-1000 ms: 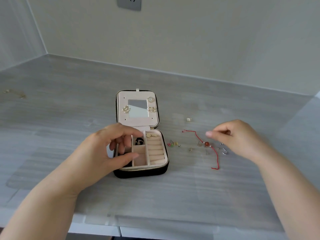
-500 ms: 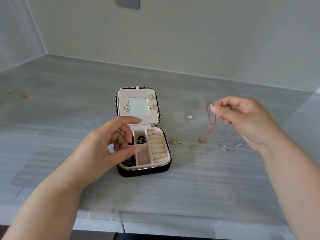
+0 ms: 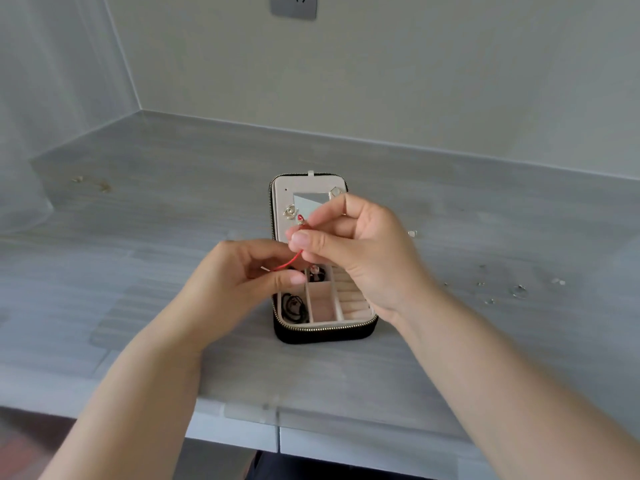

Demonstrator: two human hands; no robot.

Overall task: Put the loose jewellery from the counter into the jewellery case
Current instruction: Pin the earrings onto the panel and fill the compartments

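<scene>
Item: one red cord bracelet (image 3: 292, 259), thin and limp, being held in the air directly above the open jewellery case (image 3: 322, 333), over the line where tray is meeting lid. The right hand (image 3: 360, 251) is pinching the upper end between thumb and forefinger, with the other fingers curling loosely behind; a small metal fitting is showing at that pinch. The left hand (image 3: 239, 282), at the case's left side, is pinching the lower end, so the cord is running slack and slanted between the two. Handling, as judged: it is nearly weightless and soft, with no stiffness of its own, and is likely to be slithering off the fingers or snagging on the zip teeth or on the black cord (image 3: 293, 306) lying coiled in the case's front left compartment. It is best taken at both ends, as now, or gathered into a loop before lowering. The middle front compartment (image 3: 322, 303) is looking free to receive it. The lid (image 3: 282, 197) is lying open behind the tray, carrying a mirror and pinned pieces. Loose stock outstanding: a ring (image 3: 518, 291) and several tiny pieces are lying on the counter (image 3: 173, 209) well to the right of the case, with a small stud (image 3: 412, 233) nearer on that side, all apart from both hands.
</scene>
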